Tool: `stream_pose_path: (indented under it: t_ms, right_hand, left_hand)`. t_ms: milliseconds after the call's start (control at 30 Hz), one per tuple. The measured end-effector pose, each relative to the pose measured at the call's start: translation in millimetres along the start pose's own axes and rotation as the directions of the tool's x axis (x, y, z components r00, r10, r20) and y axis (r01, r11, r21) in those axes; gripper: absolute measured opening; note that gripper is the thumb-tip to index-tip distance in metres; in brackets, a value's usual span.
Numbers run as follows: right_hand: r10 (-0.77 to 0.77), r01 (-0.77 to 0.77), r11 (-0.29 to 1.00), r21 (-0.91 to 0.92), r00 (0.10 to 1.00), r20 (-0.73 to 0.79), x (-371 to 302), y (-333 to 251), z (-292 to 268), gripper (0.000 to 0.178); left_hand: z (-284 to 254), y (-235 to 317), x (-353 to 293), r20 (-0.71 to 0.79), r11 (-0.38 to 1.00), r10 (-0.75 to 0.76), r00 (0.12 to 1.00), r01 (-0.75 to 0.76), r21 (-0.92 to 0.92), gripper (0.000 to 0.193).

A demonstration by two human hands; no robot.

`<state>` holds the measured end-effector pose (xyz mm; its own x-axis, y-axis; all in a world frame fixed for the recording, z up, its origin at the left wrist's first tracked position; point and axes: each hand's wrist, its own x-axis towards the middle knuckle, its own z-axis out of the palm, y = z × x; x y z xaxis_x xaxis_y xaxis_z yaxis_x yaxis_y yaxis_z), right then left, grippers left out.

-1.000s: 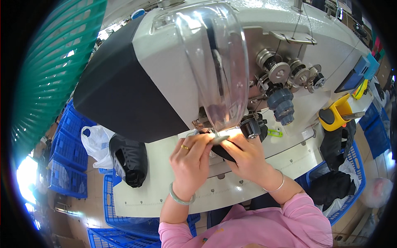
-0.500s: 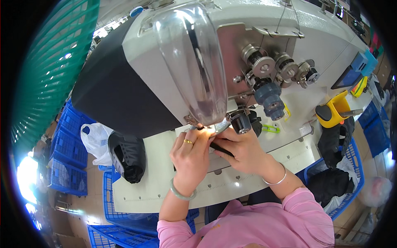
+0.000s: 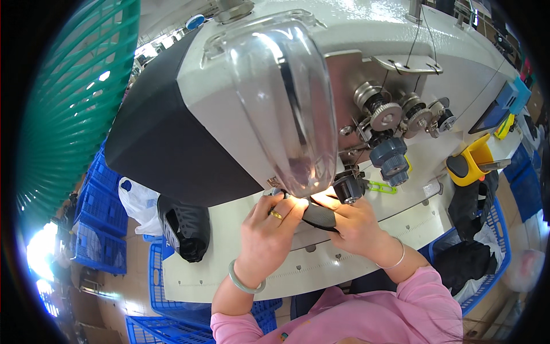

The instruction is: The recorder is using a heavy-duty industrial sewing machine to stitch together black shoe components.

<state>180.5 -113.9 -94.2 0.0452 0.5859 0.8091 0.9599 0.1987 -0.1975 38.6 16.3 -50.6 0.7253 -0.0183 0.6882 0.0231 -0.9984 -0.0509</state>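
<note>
Under the head of a large white sewing machine (image 3: 206,86), a dark grey shoe piece (image 3: 319,217) lies between my two hands in bright lamplight. My left hand (image 3: 269,226), with a gold ring, has its bent fingers pressed on the piece's left side. On its right side, my right hand (image 3: 356,225) grips the edge between thumb and fingers. The clear guard (image 3: 286,109) and the machine head hide the needle and the piece's far part. A dark grey shoe upper (image 3: 186,229) with laces rests on the table's left end.
Right of the hands lie a bright green thread snipper (image 3: 382,187) and a yellow holder (image 3: 475,157). A blue basket (image 3: 499,241) with dark pieces stands at right. Blue crates (image 3: 100,246) are stacked at left, beside a green fan guard (image 3: 74,86).
The view has shifted, so the machine sits lower and further right. My hands are further apart, and more of the shoe piece shows flat between them.
</note>
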Motion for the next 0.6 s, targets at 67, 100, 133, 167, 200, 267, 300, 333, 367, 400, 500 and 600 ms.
stream_pose_path:
  t_ms: [67,100,133,167,200,267,300,333,367,400,500,600]
  right_hand:
    - [0.010,-0.010,1.000,-0.004,1.000,-0.005,-0.4,-0.3,0.0,0.036]
    - [0.014,-0.014,1.000,-0.006,1.000,-0.001,-0.8,-0.3,-0.3,0.036]
    - [0.018,-0.018,1.000,-0.009,1.000,0.004,-0.7,-0.6,-0.8,0.036]
    - [0.016,-0.016,1.000,-0.012,1.000,0.001,-0.3,-0.7,-0.4,0.036]
    - [0.010,-0.010,1.000,-0.013,1.000,-0.009,0.1,-0.5,0.8,0.036]
    - [0.002,-0.003,1.000,-0.018,1.000,-0.019,0.3,0.5,2.6,0.036]
    - [0.007,-0.007,1.000,-0.009,1.000,-0.025,0.2,0.9,3.5,0.036]
    - [0.012,-0.012,1.000,0.002,0.999,-0.030,0.2,0.7,4.3,0.036]
    - [0.009,-0.009,1.000,0.001,1.000,-0.029,0.3,0.2,4.6,0.036]
    - [0.014,-0.014,1.000,-0.002,1.000,-0.028,0.3,-0.3,4.7,0.036]
    - [0.016,-0.016,1.000,-0.018,1.000,-0.022,-0.1,-0.1,4.3,0.037]
    - [0.012,-0.013,1.000,-0.019,1.000,-0.022,-0.3,-0.2,4.8,0.037]
  left_hand:
    - [-0.8,0.2,1.2,0.009,1.000,-0.005,1.000,0.005,-0.008,0.030]
    - [-1.0,-0.3,1.8,0.021,1.000,-0.014,1.000,0.014,-0.017,0.029]
    - [-1.0,-1.1,2.3,0.018,1.000,-0.010,1.000,0.011,-0.017,0.029]
    - [-0.8,-2.1,2.6,0.017,1.000,-0.009,1.000,0.009,-0.028,0.030]
    - [-0.7,-2.8,2.9,0.017,0.999,-0.007,1.000,0.008,-0.040,0.030]
    - [-1.7,-2.5,4.5,0.019,0.999,-0.005,1.000,0.006,-0.043,0.030]
    - [-1.9,-2.4,5.2,0.025,0.999,-0.005,1.000,0.006,-0.045,0.030]
    - [-2.1,-2.7,5.2,0.023,0.999,-0.005,1.000,0.006,-0.044,0.030]
    - [-2.1,-3.1,5.2,0.020,0.999,-0.003,1.000,0.004,-0.036,0.031]
    - [-2.1,-3.3,5.2,0.017,1.000,-0.001,1.000,0.001,-0.028,0.032]
    - [-2.2,-2.6,6.4,0.023,1.000,-0.019,1.000,0.020,-0.016,0.032]
    - [-2.3,-1.9,5.1,0.030,1.000,-0.022,0.999,0.023,-0.017,0.032]
